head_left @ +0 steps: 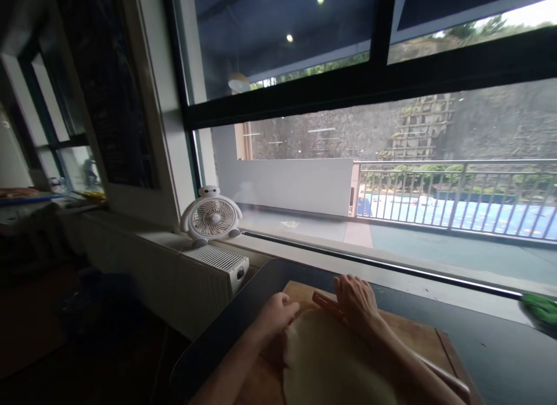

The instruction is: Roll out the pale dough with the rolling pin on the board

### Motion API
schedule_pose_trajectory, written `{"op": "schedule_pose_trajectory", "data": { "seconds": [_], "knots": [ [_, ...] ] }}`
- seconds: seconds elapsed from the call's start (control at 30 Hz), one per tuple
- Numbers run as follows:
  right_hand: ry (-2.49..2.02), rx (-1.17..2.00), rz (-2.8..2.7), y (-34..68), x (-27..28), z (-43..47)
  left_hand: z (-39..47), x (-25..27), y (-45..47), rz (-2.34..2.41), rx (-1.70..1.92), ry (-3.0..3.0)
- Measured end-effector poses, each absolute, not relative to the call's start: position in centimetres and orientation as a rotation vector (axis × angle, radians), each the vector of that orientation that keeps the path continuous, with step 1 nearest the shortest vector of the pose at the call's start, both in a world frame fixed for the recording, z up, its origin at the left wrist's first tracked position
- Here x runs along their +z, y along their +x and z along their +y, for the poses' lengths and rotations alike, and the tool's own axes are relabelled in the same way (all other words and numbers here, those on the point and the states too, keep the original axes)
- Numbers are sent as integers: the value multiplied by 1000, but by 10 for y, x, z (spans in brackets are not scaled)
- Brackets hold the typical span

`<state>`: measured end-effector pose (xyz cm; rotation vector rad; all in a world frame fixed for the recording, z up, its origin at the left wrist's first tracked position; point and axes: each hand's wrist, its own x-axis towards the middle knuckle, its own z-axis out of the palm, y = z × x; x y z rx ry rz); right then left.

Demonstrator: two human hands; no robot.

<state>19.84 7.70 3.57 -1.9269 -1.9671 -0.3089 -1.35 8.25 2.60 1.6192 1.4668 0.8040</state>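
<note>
A thin, pale sheet of dough (335,358) lies spread over a wooden board (422,333), its near part cut off by the bottom of the view. Across the dough's far right side runs a wooden rolling pin (325,303), partly hidden under my right arm. My right hand (357,295) is on top of the pin, its fingers bent over it. At the dough's far left edge is my left hand (281,311), closed with the fingers curled; it seems to pinch the edge, though the fingertips are hidden.
The board rests on a dark table (491,347) against a window sill (304,258). A white fan (214,216) stands at the left on the sill, above a white slatted box (217,260). Something green (539,309) sits at the right edge.
</note>
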Motion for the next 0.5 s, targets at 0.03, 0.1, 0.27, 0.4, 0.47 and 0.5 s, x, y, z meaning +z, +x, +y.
{"op": "schedule_pose_trajectory", "data": {
  "seconds": [0.03,0.1,0.27,0.4,0.47,0.5],
  "knots": [
    [-1896,-313,-2012,204,30,64,91,29,-8,1486,711,1652],
    [-1848,-329,-2060,218,16,39,102,32,3,1525,525,1739],
    [-1904,-294,-1981,261,4,4,100,41,28,1357,391,1984],
    [-2040,-95,-1837,291,20,-2,81,49,35,1034,616,1797],
    [-2043,-74,-1817,297,28,-5,74,44,28,1057,697,1650],
    [-2033,-91,-1822,297,30,-6,72,38,22,1138,741,1607]
  ]
}}
